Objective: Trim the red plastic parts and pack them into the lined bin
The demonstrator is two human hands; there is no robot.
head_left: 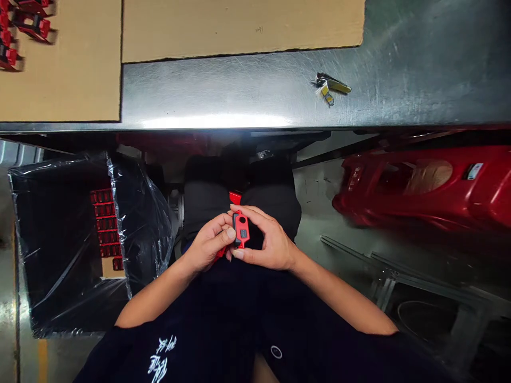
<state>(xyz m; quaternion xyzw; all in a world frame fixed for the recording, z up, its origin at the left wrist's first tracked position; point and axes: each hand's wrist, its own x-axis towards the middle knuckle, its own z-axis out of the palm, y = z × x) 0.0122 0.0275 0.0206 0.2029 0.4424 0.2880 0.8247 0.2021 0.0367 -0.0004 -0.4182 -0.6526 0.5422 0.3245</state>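
Note:
Above my lap, both hands grip a small red-and-black plastic part (241,230) with a round black hole and a dark rectangle on its face. My left hand (209,242) pinches its left, black side, with the thumb lying on it. Curled round from the right, my right hand (271,239) holds the top and bottom ends between fingers and thumb. Another red piece (235,198) shows just above my right fingers, and a bit of red peeks out below my left hand. What these two bits belong to is partly hidden.
A metal table (239,96) carries cardboard sheets (80,69), several red-and-black parts (32,24) and nail clippers (333,88). At left stands a plastic-lined box (48,239) with rows of red parts (106,223). A red plastic stool (419,186) and a metal frame (427,282) are at right.

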